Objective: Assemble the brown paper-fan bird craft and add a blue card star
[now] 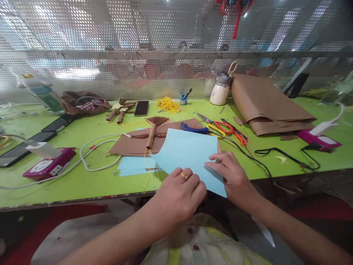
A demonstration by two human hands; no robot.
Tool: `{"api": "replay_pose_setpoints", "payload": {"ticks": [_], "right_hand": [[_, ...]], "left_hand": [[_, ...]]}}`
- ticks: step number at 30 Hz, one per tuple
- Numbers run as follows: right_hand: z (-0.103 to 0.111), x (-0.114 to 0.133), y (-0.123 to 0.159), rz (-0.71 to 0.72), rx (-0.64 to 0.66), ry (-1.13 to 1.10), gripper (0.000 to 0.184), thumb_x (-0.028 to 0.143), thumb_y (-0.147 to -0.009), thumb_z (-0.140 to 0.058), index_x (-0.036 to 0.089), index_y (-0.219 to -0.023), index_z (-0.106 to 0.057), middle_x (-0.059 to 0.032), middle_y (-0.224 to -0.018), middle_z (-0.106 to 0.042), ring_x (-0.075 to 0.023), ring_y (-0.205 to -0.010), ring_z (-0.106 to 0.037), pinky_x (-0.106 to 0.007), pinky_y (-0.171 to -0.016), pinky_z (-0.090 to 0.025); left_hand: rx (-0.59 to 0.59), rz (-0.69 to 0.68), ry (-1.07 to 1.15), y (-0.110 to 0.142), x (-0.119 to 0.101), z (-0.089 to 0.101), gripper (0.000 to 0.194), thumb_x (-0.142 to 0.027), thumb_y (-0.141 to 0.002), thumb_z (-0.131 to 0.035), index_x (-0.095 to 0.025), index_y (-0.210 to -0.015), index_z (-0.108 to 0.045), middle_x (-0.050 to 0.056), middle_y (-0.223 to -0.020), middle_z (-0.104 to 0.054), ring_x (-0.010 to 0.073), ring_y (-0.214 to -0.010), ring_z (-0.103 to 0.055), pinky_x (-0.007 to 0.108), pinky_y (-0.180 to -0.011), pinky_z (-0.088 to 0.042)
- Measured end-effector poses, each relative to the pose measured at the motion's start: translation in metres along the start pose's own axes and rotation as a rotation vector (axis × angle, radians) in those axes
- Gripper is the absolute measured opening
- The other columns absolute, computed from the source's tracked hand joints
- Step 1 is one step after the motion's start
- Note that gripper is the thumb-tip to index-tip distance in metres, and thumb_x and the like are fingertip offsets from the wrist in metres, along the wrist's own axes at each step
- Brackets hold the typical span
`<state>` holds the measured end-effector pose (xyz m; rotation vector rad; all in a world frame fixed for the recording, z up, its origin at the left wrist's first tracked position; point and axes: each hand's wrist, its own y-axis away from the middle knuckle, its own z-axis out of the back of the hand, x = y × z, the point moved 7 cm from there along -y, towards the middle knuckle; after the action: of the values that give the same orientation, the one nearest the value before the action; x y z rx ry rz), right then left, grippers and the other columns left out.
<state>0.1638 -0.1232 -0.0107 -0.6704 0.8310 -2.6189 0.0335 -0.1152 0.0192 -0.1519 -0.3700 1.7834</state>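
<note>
Your left hand [182, 193], fingers curled and tips hidden, grasps the lower edge of the blue sheet [190, 149]; your right hand [234, 178] holds its right side, over the green table's [96, 187] near edge. The sheet partly hides brown paper [129, 146] behind; the blue jar's [183, 99] label is too small to read.

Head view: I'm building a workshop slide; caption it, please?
Left hand and right hand hold a blue paper sheet at a green table, near a pleated fan and scissors.
</note>
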Motion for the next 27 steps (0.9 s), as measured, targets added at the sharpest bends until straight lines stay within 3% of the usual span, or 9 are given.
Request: {"api": "replay_pose_setpoints", "payload": {"ticks": [4,8,12,15,20,23,27], "right_hand": [[0.001,0.002,0.012,0.059,0.029,-0.213,0.035,0.002,-0.080,-0.050,0.020,-0.108,-0.061,-0.0101,-0.107,-0.057,-0.0231,-0.101,-0.051,-0.044,-0.087,-0.044],[0.007,-0.012,0.023,0.020,0.031,-0.246,0.035,0.002,-0.081,-0.049,0.021,-0.106,-0.063,-0.0082,-0.096,-0.062,-0.0213,-0.096,-0.054,-0.040,-0.083,-0.047],[0.014,-0.025,0.024,-0.019,0.049,-0.236,0.032,0.004,-0.082,-0.050,0.021,-0.104,-0.065,-0.0075,-0.093,-0.066,-0.0202,-0.092,-0.057,-0.038,-0.081,-0.048],[0.016,-0.029,0.020,-0.032,0.115,-0.261,0.025,0.008,-0.083,-0.052,0.020,-0.099,-0.066,-0.0077,-0.092,-0.067,-0.0195,-0.091,-0.058,-0.037,-0.081,-0.048],[0.015,-0.046,0.011,-0.190,0.215,-0.296,0.016,0.021,-0.086,-0.053,0.019,-0.085,-0.069,-0.0054,-0.085,-0.069,-0.0182,-0.085,-0.061,-0.032,-0.079,-0.048],[0.013,-0.065,0.008,-0.371,0.205,-0.257,0.019,0.029,-0.085,-0.054,0.019,-0.086,-0.070,-0.0040,-0.085,-0.070,-0.0194,-0.082,-0.063,-0.029,-0.073,-0.049],[0.007,-0.078,0.002,-0.516,0.182,-0.234,0.025,0.038,-0.084,-0.054,0.019,-0.089,-0.070,-0.0022,-0.084,-0.070,-0.0200,-0.078,-0.063,-0.026,-0.063,-0.048]], "left_hand": [[0.037,0.042,-0.029,-0.014,-0.006,-0.021,0.016,-0.016,-0.090,-0.038,-0.016,-0.080,-0.051,0.007,-0.078,-0.053,0.0200,-0.070,-0.046,0.035,-0.061,-0.040],[0.124,0.080,0.008,-0.016,-0.002,-0.030,0.010,-0.016,-0.087,-0.043,-0.016,-0.088,-0.053,0.006,-0.082,-0.054,0.0220,-0.075,-0.047,0.037,-0.065,-0.043],[0.233,0.215,0.095,0.008,0.032,-0.031,0.013,-0.012,-0.081,-0.048,-0.015,-0.089,-0.056,0.008,-0.088,-0.057,0.0232,-0.084,-0.049,0.037,-0.075,-0.044],[0.232,0.343,0.210,0.028,0.066,-0.026,0.018,-0.009,-0.081,-0.044,-0.015,-0.088,-0.059,0.009,-0.096,-0.058,0.0208,-0.090,-0.051,0.033,-0.080,-0.042],[0.242,0.510,0.496,0.037,0.102,-0.032,0.022,-0.028,-0.087,-0.044,-0.017,-0.080,-0.062,0.001,-0.077,-0.061,0.0130,-0.072,-0.055,0.023,-0.067,-0.040],[0.216,0.671,0.537,0.038,0.118,-0.039,0.030,-0.037,-0.085,-0.046,-0.016,-0.068,-0.058,-0.004,-0.056,-0.047,0.0094,-0.053,-0.042,0.021,-0.052,-0.030],[0.203,0.833,0.617,0.039,0.127,-0.050,0.039,-0.044,-0.082,-0.045,-0.016,-0.055,-0.044,-0.006,-0.051,-0.027,0.0071,-0.047,-0.024,0.022,-0.045,-0.019]]}}
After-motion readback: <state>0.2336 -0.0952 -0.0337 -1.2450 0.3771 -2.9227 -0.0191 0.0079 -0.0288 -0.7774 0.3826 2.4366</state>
